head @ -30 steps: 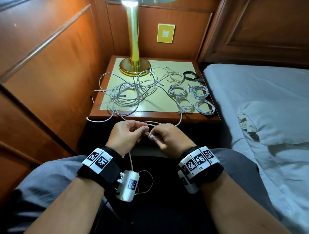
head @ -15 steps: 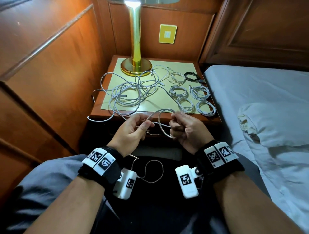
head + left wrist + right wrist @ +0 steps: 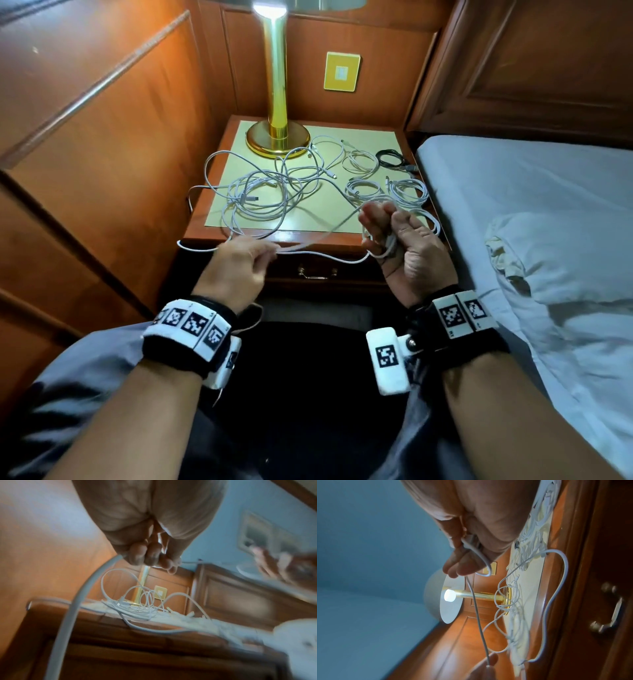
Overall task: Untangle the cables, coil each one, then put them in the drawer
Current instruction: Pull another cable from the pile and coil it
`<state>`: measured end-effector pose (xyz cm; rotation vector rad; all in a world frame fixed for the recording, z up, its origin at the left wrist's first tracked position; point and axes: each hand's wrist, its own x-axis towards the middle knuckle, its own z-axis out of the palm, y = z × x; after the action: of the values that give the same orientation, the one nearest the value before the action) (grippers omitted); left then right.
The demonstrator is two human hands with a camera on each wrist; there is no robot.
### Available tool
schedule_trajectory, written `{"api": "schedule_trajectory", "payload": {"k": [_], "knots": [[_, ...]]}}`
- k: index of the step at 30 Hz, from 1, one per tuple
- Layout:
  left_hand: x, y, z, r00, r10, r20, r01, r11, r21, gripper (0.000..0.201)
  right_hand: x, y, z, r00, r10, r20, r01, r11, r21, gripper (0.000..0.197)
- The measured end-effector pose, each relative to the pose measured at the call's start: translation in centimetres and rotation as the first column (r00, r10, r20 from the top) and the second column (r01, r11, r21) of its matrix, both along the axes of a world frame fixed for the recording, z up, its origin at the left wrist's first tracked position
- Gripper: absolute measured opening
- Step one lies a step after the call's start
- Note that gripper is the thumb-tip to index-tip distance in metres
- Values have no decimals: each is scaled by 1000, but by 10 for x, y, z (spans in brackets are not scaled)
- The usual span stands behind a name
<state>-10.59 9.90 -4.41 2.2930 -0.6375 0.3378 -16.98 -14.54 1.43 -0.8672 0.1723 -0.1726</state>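
Observation:
My left hand (image 3: pixel 270 251) pinches a white cable (image 3: pixel 318 236) in front of the nightstand; its curled fingers (image 3: pixel 150 557) grip the cable (image 3: pixel 72 608) in the left wrist view. My right hand (image 3: pixel 387 233) is raised palm toward me at the nightstand's right front corner. Its thumb pins the plug end of the same cable (image 3: pixel 471 543) against the fingers (image 3: pixel 462 565), and a loop passes round them. The cable runs taut between both hands. A tangle of white cables (image 3: pixel 260 198) lies on the nightstand top. The drawer (image 3: pixel 317 272) below is closed.
Several coiled white cables (image 3: pixel 407 192) and a black coil (image 3: pixel 390 159) lie on the right of the nightstand (image 3: pixel 308 238). A brass lamp (image 3: pixel 277 137) stands at the back. One white cable (image 3: pixel 191 247) hangs over the front edge. The bed (image 3: pixel 531 205) adjoins on the right, wood panelling on the left.
My hands have drawn apart. The right hand rose to the right and turned palm up with the cable end; the left moved left, pulling the cable straight between them.

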Motion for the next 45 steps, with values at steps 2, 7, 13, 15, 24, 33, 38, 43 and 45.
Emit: {"api": "schedule_trajectory", "payload": {"k": [2,7,13,15,24,33,38,43,45], "knots": [[-13,-14,-7,978,-202,-52,205,978,46,15,0,7,-6,999,8,38,2,965,-263,18],[-33,-32,1,913,-407,-40,405,913,-42,11,1,19,-23,998,67,-18,-59,692,-720,11],[-33,-23,17,963,-270,24,269,941,-203,12,-2,26,-31,941,252,-224,-331,564,-756,16],[-34,-24,17,960,-279,9,274,938,-210,11,-2,29,-31,944,256,-208,-323,587,-742,15],[-29,-23,17,968,-251,21,248,938,-242,23,4,33,-28,964,196,-180,-266,741,-616,16],[-11,-7,21,1000,27,6,-22,908,-418,7,-1,20,-17,903,274,-332,-403,810,-427,33],[-11,-9,15,995,74,-60,-92,898,-430,14,-7,26,-10,873,399,-279,-472,834,-285,29],[-3,-4,12,991,126,-36,-130,916,-379,8,-4,16,-5,936,279,-217,-300,951,-73,30],[2,1,11,982,184,-43,-188,925,-331,10,-2,9,-4,974,156,-165,-158,987,-1,31]]}}
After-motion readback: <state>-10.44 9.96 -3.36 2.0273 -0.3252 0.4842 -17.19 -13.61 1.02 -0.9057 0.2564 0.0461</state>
